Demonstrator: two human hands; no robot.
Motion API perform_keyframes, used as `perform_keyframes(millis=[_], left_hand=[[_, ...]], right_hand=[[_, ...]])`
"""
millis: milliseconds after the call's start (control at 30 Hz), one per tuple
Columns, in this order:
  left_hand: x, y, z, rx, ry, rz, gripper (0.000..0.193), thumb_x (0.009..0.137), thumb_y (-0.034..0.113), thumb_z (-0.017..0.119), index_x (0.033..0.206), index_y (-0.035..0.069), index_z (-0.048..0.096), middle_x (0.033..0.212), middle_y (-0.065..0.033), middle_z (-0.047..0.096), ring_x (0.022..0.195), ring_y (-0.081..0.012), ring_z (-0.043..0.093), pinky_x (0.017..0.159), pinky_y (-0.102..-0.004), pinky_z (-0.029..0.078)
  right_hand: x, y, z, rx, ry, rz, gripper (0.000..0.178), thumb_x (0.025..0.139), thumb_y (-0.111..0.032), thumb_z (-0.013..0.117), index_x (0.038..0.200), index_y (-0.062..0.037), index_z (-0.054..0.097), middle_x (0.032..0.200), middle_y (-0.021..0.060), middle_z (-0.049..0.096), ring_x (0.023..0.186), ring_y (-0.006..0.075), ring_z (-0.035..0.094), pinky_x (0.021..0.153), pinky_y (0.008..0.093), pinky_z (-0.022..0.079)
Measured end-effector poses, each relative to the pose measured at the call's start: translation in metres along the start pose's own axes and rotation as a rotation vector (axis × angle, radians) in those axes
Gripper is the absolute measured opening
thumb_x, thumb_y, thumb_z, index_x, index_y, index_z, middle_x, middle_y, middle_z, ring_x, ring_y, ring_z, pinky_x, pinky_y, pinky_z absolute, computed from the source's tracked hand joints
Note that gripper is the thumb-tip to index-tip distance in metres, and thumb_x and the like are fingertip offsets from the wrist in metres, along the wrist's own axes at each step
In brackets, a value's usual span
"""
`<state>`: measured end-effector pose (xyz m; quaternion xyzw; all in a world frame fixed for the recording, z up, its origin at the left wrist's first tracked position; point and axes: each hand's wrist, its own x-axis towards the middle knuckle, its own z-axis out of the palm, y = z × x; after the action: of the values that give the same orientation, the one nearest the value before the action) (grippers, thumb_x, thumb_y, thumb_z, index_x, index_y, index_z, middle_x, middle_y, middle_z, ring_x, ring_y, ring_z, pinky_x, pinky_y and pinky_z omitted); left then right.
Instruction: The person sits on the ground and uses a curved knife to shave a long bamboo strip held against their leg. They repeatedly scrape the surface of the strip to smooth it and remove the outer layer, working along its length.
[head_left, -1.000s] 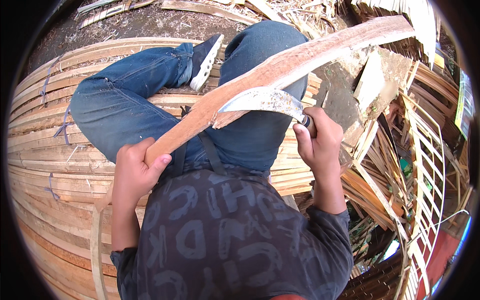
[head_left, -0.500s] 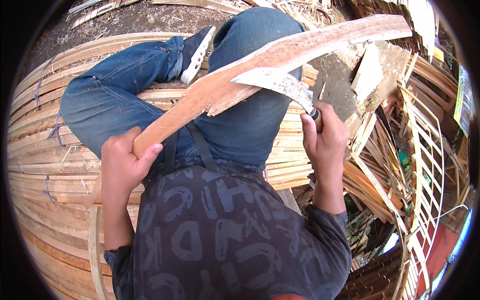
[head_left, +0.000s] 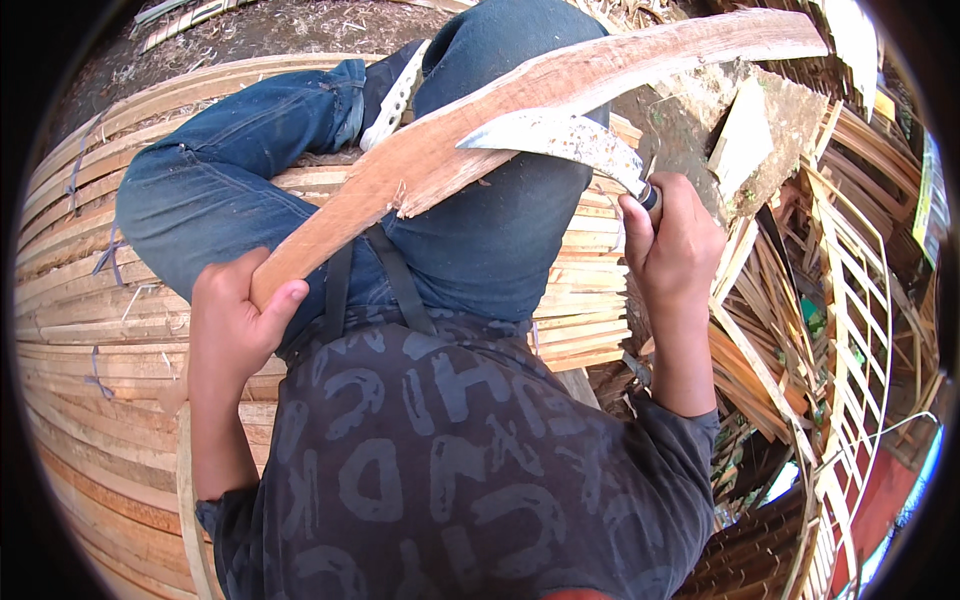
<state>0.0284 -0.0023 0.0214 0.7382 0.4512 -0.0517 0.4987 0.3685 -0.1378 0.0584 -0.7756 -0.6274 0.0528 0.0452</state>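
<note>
A long curved piece of wood (head_left: 470, 125) slants across my raised knee, its far end at the upper right. My left hand (head_left: 238, 315) is closed around its near, narrow end. In my right hand (head_left: 675, 240) I grip the dark handle of a curved blade, a sickle (head_left: 560, 138). The blade, speckled with dark spots, reaches left over the wood's lower edge, its tip over the wood's face. A small splintered notch (head_left: 400, 200) shows on that edge, between the blade tip and my left hand.
Under and left of me lie stacked wooden slats (head_left: 80, 330), some tied with purple string. To the right are a rough block (head_left: 785, 120), bundled thin strips (head_left: 760, 360) and a slatted wooden frame (head_left: 850, 300). Shavings cover the ground ahead.
My right hand has shifted right and slightly up with the sickle. The near end of the wood and my left hand have moved slightly left.
</note>
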Motion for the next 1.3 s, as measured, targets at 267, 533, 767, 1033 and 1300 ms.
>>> perform_keyframes(millis=[267, 533, 767, 1033, 1300], left_hand=[[-0.006, -0.005, 0.002, -0.054, 0.001, -0.027, 0.057, 0.082, 0.048, 0.065, 0.065, -0.004, 0.050, 0.051, -0.0188, 0.041, 0.045, -0.0352, 0.043, 0.046, -0.0386, 0.035], [-0.003, -0.010, 0.004, -0.079, -0.054, -0.037, 0.060, 0.084, 0.051, 0.062, 0.065, -0.004, 0.050, 0.050, -0.0168, 0.039, 0.045, -0.0289, 0.041, 0.047, -0.0381, 0.034], [-0.004, -0.006, 0.000, -0.128, -0.101, -0.074, 0.062, 0.085, 0.053, 0.060, 0.066, -0.005, 0.051, 0.050, -0.0130, 0.039, 0.046, -0.0208, 0.038, 0.046, -0.0361, 0.033], [-0.009, -0.003, -0.001, -0.177, -0.128, -0.081, 0.061, 0.086, 0.052, 0.060, 0.068, -0.004, 0.051, 0.051, -0.0105, 0.039, 0.048, -0.0163, 0.038, 0.046, -0.0349, 0.033], [-0.013, -0.002, 0.002, -0.227, -0.131, -0.075, 0.059, 0.088, 0.050, 0.061, 0.069, -0.005, 0.052, 0.051, -0.0098, 0.039, 0.049, -0.0149, 0.038, 0.046, -0.0344, 0.032]], right_hand=[[0.005, 0.045, -0.011, -0.134, 0.070, 0.218, 0.026, 0.094, -0.027, 0.060, 0.088, -0.0028, 0.057, 0.064, 0.0116, 0.059, 0.054, 0.0284, 0.059, 0.049, 0.0358, 0.044], [0.000, 0.023, -0.019, 0.011, 0.050, 0.287, 0.022, 0.093, -0.022, 0.062, 0.088, -0.0013, 0.057, 0.061, 0.0128, 0.056, 0.052, 0.0286, 0.057, 0.049, 0.0353, 0.043], [-0.004, -0.025, -0.016, 0.149, -0.136, 0.154, 0.029, 0.083, -0.026, 0.073, 0.084, -0.0038, 0.053, 0.060, 0.0083, 0.051, 0.050, 0.0262, 0.054, 0.047, 0.0357, 0.042], [0.001, 0.002, -0.014, 0.036, -0.069, 0.096, 0.030, 0.084, -0.026, 0.072, 0.083, -0.0046, 0.052, 0.061, 0.0094, 0.051, 0.052, 0.0281, 0.054, 0.049, 0.0365, 0.043], [0.009, 0.012, -0.021, -0.083, -0.049, 0.086, 0.029, 0.086, -0.031, 0.069, 0.084, -0.0058, 0.054, 0.064, 0.0093, 0.054, 0.054, 0.0293, 0.056, 0.049, 0.0374, 0.043]])
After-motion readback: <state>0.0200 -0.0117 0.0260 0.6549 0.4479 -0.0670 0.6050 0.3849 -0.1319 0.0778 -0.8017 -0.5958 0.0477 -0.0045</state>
